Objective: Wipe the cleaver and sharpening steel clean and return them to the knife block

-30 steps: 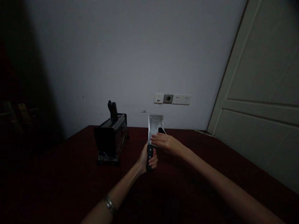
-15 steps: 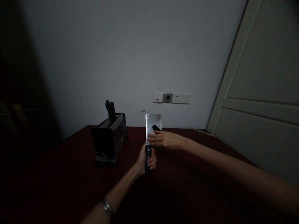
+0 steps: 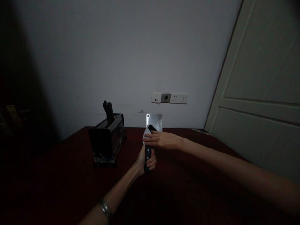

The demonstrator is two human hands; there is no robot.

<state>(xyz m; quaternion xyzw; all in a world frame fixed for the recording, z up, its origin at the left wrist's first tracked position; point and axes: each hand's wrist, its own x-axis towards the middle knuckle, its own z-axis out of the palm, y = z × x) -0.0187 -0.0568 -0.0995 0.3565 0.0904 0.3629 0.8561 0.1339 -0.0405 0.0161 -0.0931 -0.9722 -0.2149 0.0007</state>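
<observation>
My left hand point(image 3: 150, 161) is closed round the black riveted handle of a cleaver point(image 3: 157, 120), whose broad shiny blade points up and away from me. Across the lower blade lies my right hand point(image 3: 161, 139), its fingers fairly straight and together. Under those fingers, against the blade, is a small white and black piece point(image 3: 147, 132). Its white part sticks out past the blade's left edge; what kind of thing it is I cannot make out. My right fingers cover part of the blade and of this piece.
To the left on the dark red table point(image 3: 133, 137) stands a black knife block point(image 3: 106, 142), with black handles point(image 3: 108, 111) rising from its top. Wall sockets point(image 3: 170, 98) sit behind the cleaver. A pale panelled door point(image 3: 255, 103) bounds the right side.
My right hand has slid slightly left over the blade, and the white and black piece now reaches past its left edge. My left hand keeps its hold; the view has shifted a little.
</observation>
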